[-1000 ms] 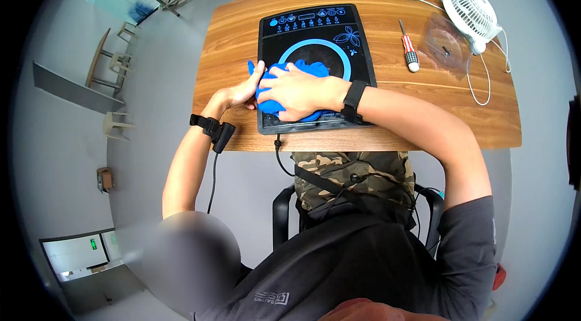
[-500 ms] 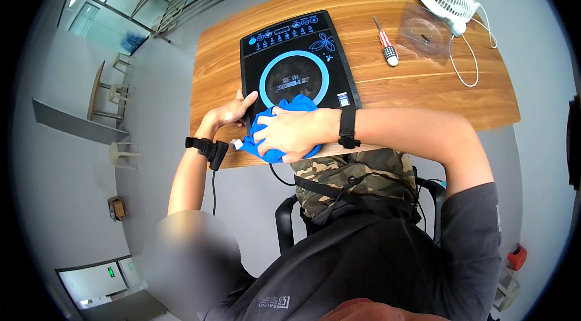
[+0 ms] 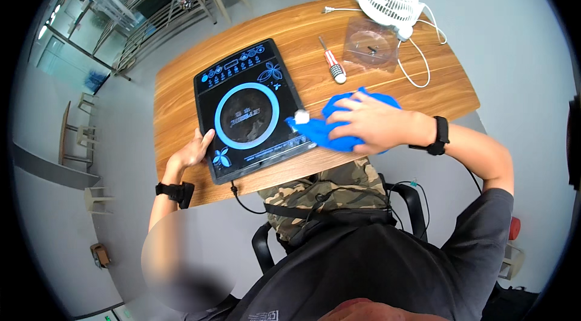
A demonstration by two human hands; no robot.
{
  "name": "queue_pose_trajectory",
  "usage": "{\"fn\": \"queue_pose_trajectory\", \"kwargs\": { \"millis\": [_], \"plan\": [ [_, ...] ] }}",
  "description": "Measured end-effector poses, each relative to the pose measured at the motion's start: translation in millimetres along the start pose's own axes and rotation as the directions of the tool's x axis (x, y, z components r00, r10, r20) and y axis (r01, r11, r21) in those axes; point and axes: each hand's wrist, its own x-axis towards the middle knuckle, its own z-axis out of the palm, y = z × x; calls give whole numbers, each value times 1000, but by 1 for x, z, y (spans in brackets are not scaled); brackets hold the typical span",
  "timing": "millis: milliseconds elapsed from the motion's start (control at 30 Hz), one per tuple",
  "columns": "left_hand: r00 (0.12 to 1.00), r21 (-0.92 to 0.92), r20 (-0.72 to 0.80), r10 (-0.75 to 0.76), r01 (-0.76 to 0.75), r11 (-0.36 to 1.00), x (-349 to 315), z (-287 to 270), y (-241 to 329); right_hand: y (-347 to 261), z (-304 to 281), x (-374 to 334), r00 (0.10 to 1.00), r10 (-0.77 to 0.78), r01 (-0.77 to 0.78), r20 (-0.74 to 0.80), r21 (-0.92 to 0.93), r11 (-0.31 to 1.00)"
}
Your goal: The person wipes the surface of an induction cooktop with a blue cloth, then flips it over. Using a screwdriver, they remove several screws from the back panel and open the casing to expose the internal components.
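Note:
A black induction cooker with a blue ring and touch symbols lies flat on the wooden table, slightly turned. My left hand grips its left edge near the front corner, thumb on top; the other fingers are partly hidden at the side. Beside the cooker's right front edge, my right hand is closed on a crumpled blue cloth. A white tag on the cloth lies over the cooker's right edge. The black cord comes out at the cooker's front and hangs off the table.
A screwdriver with a red, white and dark handle lies right of the cooker. Farther right are a clear plastic sheet with a small dark piece on it, and a white fan with its cable. The table's front edge is close to my lap.
My right hand has carried the blue cloth from the cooker's front left corner to its right side, uncovering the front panel. My left hand stays at the left edge. The view has shifted.

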Motion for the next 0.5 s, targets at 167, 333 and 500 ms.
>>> {"fn": "queue_pose_trajectory", "kwargs": {
  "millis": [167,333,500],
  "plan": [
    [998,-24,55,-37,39,999,-4,-3,8,41,21,-59,986,156,-161,-63,-87,983],
    [997,31,-6,83,-83,996,-2,2,3,59,66,-77,976,176,-180,-130,-26,983],
    [999,78,6,-52,51,996,10,-5,-8,60,81,-89,962,183,-197,-204,-48,979]
  ]
}}
